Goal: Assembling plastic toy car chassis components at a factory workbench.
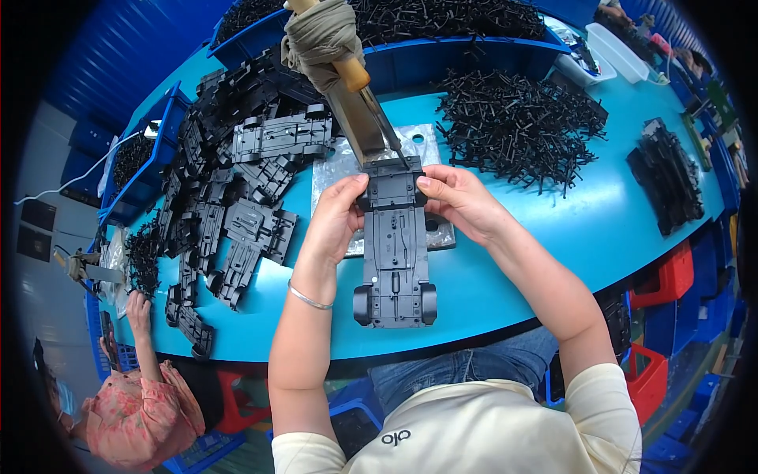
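Note:
Both of my hands hold a long black plastic toy-car chassis [395, 249] by its far end, one on each side. My left hand [341, 213] is closed on the left edge, thumb on top. My right hand [466, 207] grips the right edge the same way, its thumb near the far wheel part. A fixed tool with a wooden handle [353, 73], wrapped in cloth, slants down over the chassis. Its thin metal tip [406, 161] meets the far end; whether it touches, I cannot tell. Partly under the chassis lies a scuffed metal plate [330, 162].
More black chassis [253, 225] are heaped at left. Thin black plastic pieces [513, 126] lie piled at right and fill a blue bin [466, 59] behind. Stacked black parts [667, 178] sit far right. A co-worker's hand [138, 316] is at the table's left edge.

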Demonstrator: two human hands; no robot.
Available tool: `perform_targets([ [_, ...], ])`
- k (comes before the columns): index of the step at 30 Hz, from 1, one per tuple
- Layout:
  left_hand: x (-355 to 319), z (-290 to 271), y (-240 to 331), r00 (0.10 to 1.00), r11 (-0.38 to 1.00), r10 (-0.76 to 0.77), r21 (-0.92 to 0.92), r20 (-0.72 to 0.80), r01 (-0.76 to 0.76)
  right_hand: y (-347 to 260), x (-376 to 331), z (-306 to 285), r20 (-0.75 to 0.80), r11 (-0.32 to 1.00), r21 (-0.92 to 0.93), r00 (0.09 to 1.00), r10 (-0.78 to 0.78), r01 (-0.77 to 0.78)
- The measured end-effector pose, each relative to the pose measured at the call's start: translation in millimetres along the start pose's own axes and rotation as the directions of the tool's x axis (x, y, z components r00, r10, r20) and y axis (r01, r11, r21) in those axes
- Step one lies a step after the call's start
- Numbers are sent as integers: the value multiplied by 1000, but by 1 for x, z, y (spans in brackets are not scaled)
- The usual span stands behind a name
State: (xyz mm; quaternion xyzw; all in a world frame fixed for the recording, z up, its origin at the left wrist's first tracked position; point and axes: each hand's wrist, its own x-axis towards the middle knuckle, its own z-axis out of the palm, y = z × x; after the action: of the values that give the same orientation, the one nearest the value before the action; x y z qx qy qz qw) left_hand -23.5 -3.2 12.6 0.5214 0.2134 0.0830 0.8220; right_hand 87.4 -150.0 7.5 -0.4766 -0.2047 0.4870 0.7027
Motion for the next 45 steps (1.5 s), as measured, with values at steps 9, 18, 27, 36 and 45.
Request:
perform_targets([
  [9,3,-7,-2,996,976,-78,202,-35,83,0,0,1,16,998,-51,999,-45,45],
  [18,24,6,-3,989,981,-150,121,-9,150,-4,4,-13,-86,995,-63,992,-88,82],
  [27,52,25,-1,985,983,-171,-74,-22,169,-15,6,-24,-224,990,-63,965,-140,129],
  [36,51,27,0,990,990,-140,24,-8,140,-15,6,-25,-277,982,-107,944,-177,153],
  [45,48,14,6,981,985,-145,-72,128,155,-8,10,-23,-296,992,-34,947,-123,118],
])
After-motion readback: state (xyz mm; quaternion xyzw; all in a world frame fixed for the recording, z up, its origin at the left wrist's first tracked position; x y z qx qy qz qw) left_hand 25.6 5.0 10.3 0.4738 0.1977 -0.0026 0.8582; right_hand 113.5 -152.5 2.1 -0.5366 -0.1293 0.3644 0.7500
